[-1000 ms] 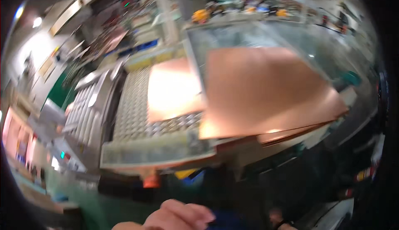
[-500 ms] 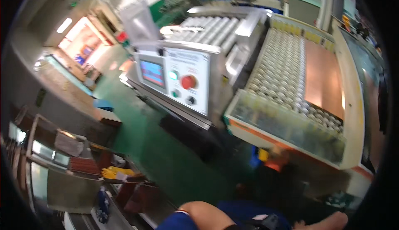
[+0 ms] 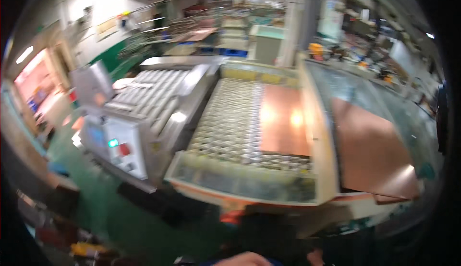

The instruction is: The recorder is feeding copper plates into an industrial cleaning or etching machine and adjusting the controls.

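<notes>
At the lower edge of the head view a patch of bare skin (image 3: 245, 259), which seems to be my left hand or forearm, is cut off by the frame. Farther right, a small blurred part of my right hand (image 3: 315, 257) shows. The fingers of both are hidden or smeared, so I cannot tell what either holds. Ahead of them stands a conveyor with rows of small wheels (image 3: 221, 122). A copper-coloured sheet (image 3: 285, 134) lies flat on its right part. Another, larger copper-coloured sheet (image 3: 372, 151) rests on the clear-looking cover to the right.
A roller machine (image 3: 161, 86) with a control panel (image 3: 120, 146) stands left of the wheel conveyor. The conveyor's pale front wall (image 3: 245, 182) lies between me and the wheels. Green floor (image 3: 110, 218) runs along the left. A pillar (image 3: 300, 21) rises behind.
My view has swung right and up, so the machines sit farther left and the larger copper sheet shows more fully. Less of my arms shows at the lower edge.
</notes>
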Demonstrator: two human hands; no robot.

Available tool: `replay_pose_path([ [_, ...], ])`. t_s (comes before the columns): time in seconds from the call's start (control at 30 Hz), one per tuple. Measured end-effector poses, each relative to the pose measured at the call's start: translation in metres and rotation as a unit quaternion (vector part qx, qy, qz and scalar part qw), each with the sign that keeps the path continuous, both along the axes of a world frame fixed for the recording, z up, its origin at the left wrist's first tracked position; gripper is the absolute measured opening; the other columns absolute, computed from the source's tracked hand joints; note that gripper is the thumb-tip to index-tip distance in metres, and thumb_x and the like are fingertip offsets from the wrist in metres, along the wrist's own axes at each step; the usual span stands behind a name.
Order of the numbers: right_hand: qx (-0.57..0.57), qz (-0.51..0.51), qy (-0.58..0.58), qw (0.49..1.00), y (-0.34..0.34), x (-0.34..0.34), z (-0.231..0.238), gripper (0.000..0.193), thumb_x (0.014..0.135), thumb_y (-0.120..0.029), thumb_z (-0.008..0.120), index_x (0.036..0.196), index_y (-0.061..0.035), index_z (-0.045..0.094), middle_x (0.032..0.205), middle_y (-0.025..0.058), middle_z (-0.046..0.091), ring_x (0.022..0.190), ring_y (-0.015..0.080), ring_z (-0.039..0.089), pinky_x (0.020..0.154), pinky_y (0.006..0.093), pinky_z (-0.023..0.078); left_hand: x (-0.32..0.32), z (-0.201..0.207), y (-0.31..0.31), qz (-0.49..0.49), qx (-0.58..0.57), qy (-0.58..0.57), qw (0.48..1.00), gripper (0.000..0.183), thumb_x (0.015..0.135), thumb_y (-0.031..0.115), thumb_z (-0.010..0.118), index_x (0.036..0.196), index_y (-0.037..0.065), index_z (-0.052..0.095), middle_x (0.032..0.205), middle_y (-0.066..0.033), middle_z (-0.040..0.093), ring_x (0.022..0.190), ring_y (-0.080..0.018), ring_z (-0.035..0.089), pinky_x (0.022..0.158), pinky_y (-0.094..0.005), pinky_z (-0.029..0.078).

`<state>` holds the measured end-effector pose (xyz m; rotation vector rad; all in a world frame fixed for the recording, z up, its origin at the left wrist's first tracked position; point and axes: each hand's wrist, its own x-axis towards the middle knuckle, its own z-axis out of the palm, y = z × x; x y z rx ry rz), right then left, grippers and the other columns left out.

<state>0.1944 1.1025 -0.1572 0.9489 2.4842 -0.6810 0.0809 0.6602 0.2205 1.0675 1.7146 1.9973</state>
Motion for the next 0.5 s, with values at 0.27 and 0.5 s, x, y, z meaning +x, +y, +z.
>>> replay_pose_path([
  [0.27,0.015,-0.305,0.621,0.722,0.215,-0.001,0.134,0.018,0.098,-0.010,0.052,0.091,0.0049,0.057,0.085,0.0073,0.056,0.081,0.0184,0.048,0.076,0.0339,0.045,-0.047,-0.038,0.063,0.203,0.023,-0.296,0.933,0.015,0.092,-0.004,0.053,0.106,-0.001,0.057,0.108,-0.0146,0.063,0.097,-0.0231,0.061,0.089,-0.0358,0.050],
  [0.5,0.299,-0.220,0.610,0.699,0.284,-0.022,0.322,0.021,0.097,-0.011,0.056,0.111,0.0036,0.062,0.110,0.0159,0.064,0.104,0.0290,0.060,0.096,0.0353,0.045,-0.131,-0.050,0.151,0.184,0.048,-0.381,0.905,0.014,0.097,0.001,0.054,0.110,0.002,0.059,0.106,-0.0154,0.065,0.094,-0.0233,0.064,0.083,-0.0359,0.054],
])
